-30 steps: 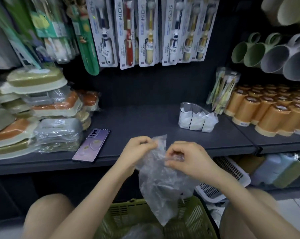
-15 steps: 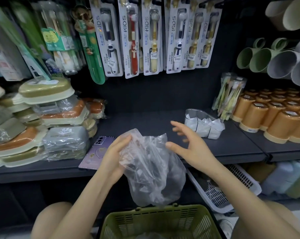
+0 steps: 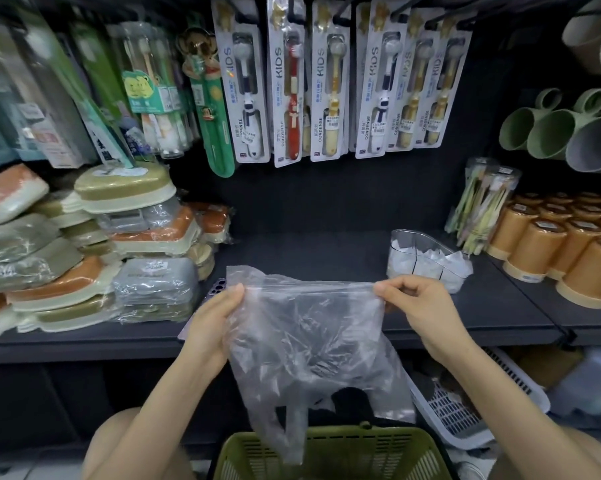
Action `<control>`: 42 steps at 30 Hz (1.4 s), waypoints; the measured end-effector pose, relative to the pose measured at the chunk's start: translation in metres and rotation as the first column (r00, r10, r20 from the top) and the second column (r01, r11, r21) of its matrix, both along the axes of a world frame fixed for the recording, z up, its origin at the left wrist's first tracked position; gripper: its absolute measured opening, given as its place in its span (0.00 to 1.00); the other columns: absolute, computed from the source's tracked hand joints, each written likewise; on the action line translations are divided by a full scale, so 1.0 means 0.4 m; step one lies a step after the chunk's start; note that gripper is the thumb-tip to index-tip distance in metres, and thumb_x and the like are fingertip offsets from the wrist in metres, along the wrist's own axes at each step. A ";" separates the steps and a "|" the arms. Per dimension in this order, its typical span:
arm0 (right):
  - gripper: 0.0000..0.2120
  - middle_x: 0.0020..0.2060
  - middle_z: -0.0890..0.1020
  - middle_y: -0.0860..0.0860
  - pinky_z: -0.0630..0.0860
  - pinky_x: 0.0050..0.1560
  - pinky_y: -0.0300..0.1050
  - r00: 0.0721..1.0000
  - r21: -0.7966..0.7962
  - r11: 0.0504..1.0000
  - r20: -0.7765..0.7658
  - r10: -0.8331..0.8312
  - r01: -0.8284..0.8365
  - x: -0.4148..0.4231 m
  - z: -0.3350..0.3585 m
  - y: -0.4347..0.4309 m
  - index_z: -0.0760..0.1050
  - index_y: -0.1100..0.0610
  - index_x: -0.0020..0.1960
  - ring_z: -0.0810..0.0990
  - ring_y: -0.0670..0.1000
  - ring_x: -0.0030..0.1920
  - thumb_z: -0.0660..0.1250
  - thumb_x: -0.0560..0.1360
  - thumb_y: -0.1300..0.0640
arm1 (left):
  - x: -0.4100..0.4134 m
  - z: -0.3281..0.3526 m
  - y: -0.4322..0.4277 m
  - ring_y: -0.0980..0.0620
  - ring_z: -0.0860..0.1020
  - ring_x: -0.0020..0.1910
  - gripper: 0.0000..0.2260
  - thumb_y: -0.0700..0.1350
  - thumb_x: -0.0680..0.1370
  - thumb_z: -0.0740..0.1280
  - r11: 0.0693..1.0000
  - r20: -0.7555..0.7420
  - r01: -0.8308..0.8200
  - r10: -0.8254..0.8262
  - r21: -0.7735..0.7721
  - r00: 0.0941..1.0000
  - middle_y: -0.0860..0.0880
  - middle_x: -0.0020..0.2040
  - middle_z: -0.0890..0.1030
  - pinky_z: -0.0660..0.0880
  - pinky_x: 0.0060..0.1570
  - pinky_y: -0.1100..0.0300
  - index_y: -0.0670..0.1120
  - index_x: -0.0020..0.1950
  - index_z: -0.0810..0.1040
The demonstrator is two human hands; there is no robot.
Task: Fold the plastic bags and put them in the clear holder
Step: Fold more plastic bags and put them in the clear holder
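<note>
1. A thin, clear plastic bag [image 3: 306,334], glossy and full of fine crinkles, hangs in the air in front of the dark flat shelf [image 3: 326,251]. Its top edge is pulled into a straight, taut line between both hands.
2. The left hand [image 3: 212,323] grips the bag's upper left corner with the thumb on the front. Its fingers are hidden behind the film.
3. The right hand [image 3: 420,306] pinches the upper right corner between the thumb and curled fingers [image 3: 406,289].
4. The bag's lower part sags in soft wrinkles, and one handle loop dangles over the rim of a green slotted plastic basket [image 3: 344,452].
5. The clear holder [image 3: 420,251], a rounded tub of hard plastic with dividers, stands on the shelf just behind the right hand, with white folded pieces inside.
6. Smooth orange cups [image 3: 551,244] stand in rows to its right, and film-wrapped boxes [image 3: 153,278] are stacked on the left.
</note>
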State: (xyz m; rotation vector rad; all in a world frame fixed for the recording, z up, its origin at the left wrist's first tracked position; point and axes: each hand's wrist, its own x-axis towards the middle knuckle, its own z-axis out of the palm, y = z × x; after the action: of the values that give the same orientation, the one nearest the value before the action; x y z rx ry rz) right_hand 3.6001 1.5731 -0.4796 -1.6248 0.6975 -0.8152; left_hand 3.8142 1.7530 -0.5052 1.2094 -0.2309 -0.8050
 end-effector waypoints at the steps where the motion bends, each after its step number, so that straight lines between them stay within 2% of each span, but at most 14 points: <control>1: 0.06 0.33 0.84 0.55 0.77 0.40 0.35 1.000 0.003 1.000 -0.011 0.003 -0.003 -0.006 0.001 -0.003 0.82 0.61 0.39 0.79 0.46 0.33 0.71 0.74 0.61 | 0.005 -0.002 0.000 0.39 0.78 0.55 0.15 0.43 0.79 0.66 0.999 0.003 0.004 -0.004 0.037 1.000 0.36 0.55 0.80 0.73 0.62 0.44 0.34 0.60 0.77; 3: 0.07 0.35 0.83 0.60 0.78 0.43 0.38 0.999 -0.014 1.000 -0.040 0.012 -0.013 -0.018 0.007 -0.010 0.82 0.62 0.40 0.79 0.49 0.34 0.70 0.74 0.60 | 0.021 0.002 0.007 0.40 0.79 0.53 0.13 0.43 0.79 0.66 0.995 0.050 0.025 -0.030 0.095 0.998 0.37 0.53 0.81 0.73 0.60 0.45 0.35 0.58 0.79; 7: 0.07 0.31 0.83 0.54 0.77 0.41 0.37 0.988 -0.142 0.988 -0.148 0.037 -0.058 -0.023 0.044 -0.018 0.82 0.58 0.38 0.78 0.45 0.32 0.70 0.74 0.60 | 0.082 0.025 0.008 0.54 0.81 0.41 0.07 0.48 0.79 0.65 0.974 0.264 -0.043 -0.017 0.222 0.964 0.44 0.55 0.82 0.74 0.46 0.58 0.46 0.51 0.80; 8: 0.07 0.29 0.82 0.51 0.75 0.39 0.34 0.980 -0.185 0.978 -0.187 0.066 -0.101 -0.015 0.059 -0.013 0.82 0.58 0.38 0.77 0.43 0.31 0.71 0.74 0.60 | 0.078 0.038 0.005 0.58 0.80 0.45 0.10 0.52 0.76 0.68 0.972 0.452 -0.086 -0.023 0.220 0.892 0.48 0.56 0.82 0.73 0.49 0.61 0.49 0.53 0.80; 10: 0.06 0.25 0.80 0.44 0.71 0.34 0.30 0.953 -0.280 0.937 -0.275 0.131 -0.210 0.016 0.095 0.002 0.82 0.57 0.38 0.75 0.39 0.28 0.72 0.73 0.58 | 0.028 0.074 -0.012 0.66 0.75 0.53 0.19 0.62 0.69 0.68 0.969 0.827 -0.060 -0.172 0.241 0.535 0.61 0.55 0.79 0.69 0.55 0.68 0.55 0.56 0.78; 11: 0.07 0.24 0.79 0.43 0.69 0.33 0.29 0.940 -0.314 0.915 -0.303 0.158 -0.254 0.036 0.112 0.011 0.82 0.56 0.37 0.74 0.38 0.27 0.73 0.73 0.56 | -0.007 0.096 -0.035 0.68 0.74 0.55 0.21 0.65 0.68 0.67 0.956 0.895 -0.015 -0.269 0.293 0.356 0.64 0.54 0.77 0.67 0.56 0.71 0.56 0.56 0.77; 13: 0.07 0.22 0.77 0.42 0.67 0.31 0.28 0.928 -0.334 0.891 -0.315 0.201 -0.306 0.068 0.144 0.026 0.82 0.56 0.37 0.73 0.39 0.26 0.72 0.73 0.56 | -0.069 0.121 -0.086 0.68 0.75 0.54 0.16 0.61 0.71 0.71 0.931 0.903 0.106 -0.365 0.350 0.227 0.65 0.51 0.79 0.67 0.54 0.73 0.55 0.54 0.79; 17: 0.03 0.29 0.81 0.51 0.73 0.38 0.32 0.956 -0.338 0.900 -0.194 0.221 -0.277 0.078 0.158 0.033 0.83 0.54 0.46 0.77 0.42 0.31 0.72 0.74 0.55 | -0.093 0.118 -0.146 0.59 0.77 0.40 0.03 0.44 0.76 0.71 0.966 0.813 0.218 -0.238 0.140 0.532 0.55 0.38 0.81 0.72 0.45 0.64 0.45 0.45 0.82; 20: 0.08 0.39 0.84 0.50 0.74 0.49 0.33 0.978 -0.335 0.919 -0.065 0.197 -0.207 0.017 0.122 0.017 0.78 0.47 0.54 0.81 0.43 0.43 0.70 0.75 0.51 | -0.085 0.107 -0.151 0.56 0.74 0.37 0.06 0.43 0.74 0.73 0.981 0.680 0.193 -0.120 -0.033 0.723 0.51 0.35 0.78 0.70 0.43 0.62 0.41 0.40 0.80; 23: 0.15 0.47 0.83 0.45 0.71 0.57 0.36 0.968 -0.379 0.892 -0.072 0.239 -0.248 -0.049 0.086 0.013 0.78 0.45 0.55 0.79 0.43 0.54 0.67 0.71 0.41 | -0.064 0.101 -0.149 0.52 0.72 0.39 0.10 0.47 0.70 0.74 0.975 0.548 0.186 -0.089 -0.123 0.832 0.46 0.37 0.74 0.68 0.45 0.59 0.42 0.40 0.79; 29: 0.25 0.56 0.76 0.36 0.57 0.67 0.43 0.957 -0.697 0.665 -0.275 0.095 -0.267 -0.047 0.021 -0.011 0.79 0.44 0.56 0.69 0.43 0.64 0.68 0.66 0.31 | -0.053 0.100 -0.147 0.55 0.71 0.35 0.06 0.39 0.76 0.67 0.967 0.383 0.150 -0.062 -0.206 0.921 0.51 0.34 0.73 0.70 0.38 0.67 0.43 0.39 0.76; 33: 0.17 0.56 0.74 0.38 0.50 0.66 0.36 0.946 -0.769 0.577 -0.325 0.015 -0.274 -0.015 0.004 -0.027 0.81 0.45 0.42 0.66 0.41 0.62 0.68 0.65 0.33 | -0.038 0.112 -0.119 0.55 0.74 0.35 0.05 0.42 0.72 0.68 0.957 0.323 0.133 -0.045 -0.257 0.945 0.51 0.34 0.76 0.73 0.40 0.64 0.46 0.36 0.78; 37: 0.15 0.56 0.73 0.37 0.52 0.61 0.39 0.920 -0.753 0.579 -0.392 -0.011 -0.314 0.002 -0.011 -0.045 0.74 0.45 0.31 0.66 0.43 0.62 0.66 0.64 0.34 | -0.002 0.119 -0.089 0.58 0.75 0.33 0.07 0.42 0.71 0.67 0.951 0.258 0.067 0.013 -0.302 0.966 0.54 0.31 0.76 0.73 0.38 0.67 0.48 0.33 0.77; 42: 0.15 0.54 0.76 0.35 0.61 0.63 0.41 0.850 -0.569 0.683 -0.506 0.148 -0.458 -0.032 -0.019 -0.072 0.69 0.41 0.31 0.68 0.38 0.62 0.68 0.61 0.32 | 0.064 0.111 -0.048 0.60 0.76 0.32 0.12 0.42 0.73 0.67 0.956 0.222 -0.016 0.084 -0.293 0.971 0.56 0.30 0.78 0.71 0.40 0.67 0.51 0.28 0.78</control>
State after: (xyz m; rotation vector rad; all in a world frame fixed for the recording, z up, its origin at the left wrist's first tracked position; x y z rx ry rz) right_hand 3.5875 1.5442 -0.4874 -2.5693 0.3907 -0.4672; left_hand 3.8398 1.7337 -0.4609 1.0255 -0.4917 -0.5603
